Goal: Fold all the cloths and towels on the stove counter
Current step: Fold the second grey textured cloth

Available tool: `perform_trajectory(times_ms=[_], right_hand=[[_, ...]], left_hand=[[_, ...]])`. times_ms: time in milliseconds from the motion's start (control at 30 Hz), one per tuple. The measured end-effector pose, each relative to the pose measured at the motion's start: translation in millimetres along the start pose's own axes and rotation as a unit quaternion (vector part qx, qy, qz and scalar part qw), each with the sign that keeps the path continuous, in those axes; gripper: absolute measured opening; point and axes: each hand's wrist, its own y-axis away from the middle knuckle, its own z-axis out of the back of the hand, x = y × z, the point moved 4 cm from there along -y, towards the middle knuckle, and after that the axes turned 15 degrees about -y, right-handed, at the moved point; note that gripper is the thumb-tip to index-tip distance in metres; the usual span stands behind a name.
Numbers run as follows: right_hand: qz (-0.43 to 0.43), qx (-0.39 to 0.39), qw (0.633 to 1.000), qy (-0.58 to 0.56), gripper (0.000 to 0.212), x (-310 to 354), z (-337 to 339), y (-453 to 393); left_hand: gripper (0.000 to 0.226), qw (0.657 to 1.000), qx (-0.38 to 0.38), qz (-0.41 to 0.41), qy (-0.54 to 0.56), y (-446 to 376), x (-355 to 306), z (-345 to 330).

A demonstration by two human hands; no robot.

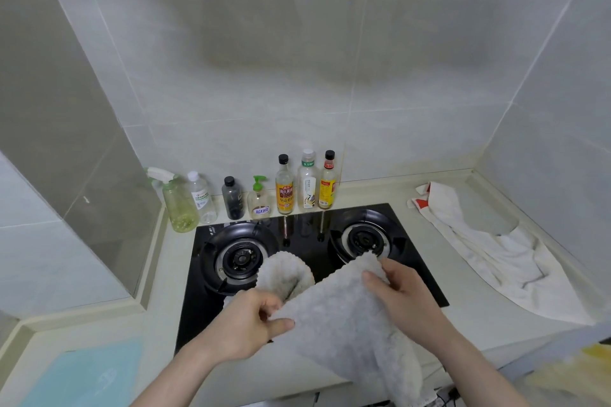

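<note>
A fluffy grey towel point(340, 317) hangs over the front of the black gas stove point(304, 238), lifted off the glass. My left hand point(251, 324) pinches one corner of it near the stove's front. My right hand point(396, 287) grips the opposite upper corner close to the right burner. Part of the towel bunches up behind my left hand, and its lower end droops past the counter edge. A white cloth with red patches point(476, 241) lies crumpled and stretched out on the counter to the right.
Several bottles point(284, 187) and a green spray bottle point(177, 203) stand in a row along the back wall behind the stove. A light blue mat point(86, 373) lies at the lower left. Something yellow and blurred point(575, 370) sits at the lower right.
</note>
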Motion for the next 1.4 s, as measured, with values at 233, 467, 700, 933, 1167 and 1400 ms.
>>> perform_trajectory(times_ms=[233, 467, 700, 933, 1167, 1400], right_hand=[[0.035, -0.096, 0.995, -0.014, 0.039, -12, 45, 9], [0.048, -0.145, 0.988, -0.038, 0.021, -20, 79, 22], [0.011, -0.190, 0.982, 0.006, 0.031, -49, 141, 14], [-0.048, -0.181, 0.980, 0.061, 0.032, -91, 195, -16], [-0.083, -0.194, 0.972, 0.102, 0.019, -134, 242, -61], [-0.121, -0.144, 0.981, 0.037, 0.013, -177, 269, -117]], left_hand=[[0.030, 0.997, -0.053, 0.010, 0.050, 5, -17, 11], [0.032, 0.994, -0.049, -0.014, 0.094, -13, -49, 0], [0.014, 0.995, -0.049, 0.007, 0.084, -54, -76, -22], [0.011, 0.998, -0.044, 0.041, -0.001, -114, -92, -68], [0.020, 0.992, -0.070, 0.105, -0.004, -160, -91, -112], [0.016, 0.977, -0.090, 0.196, 0.004, -192, -92, -138]])
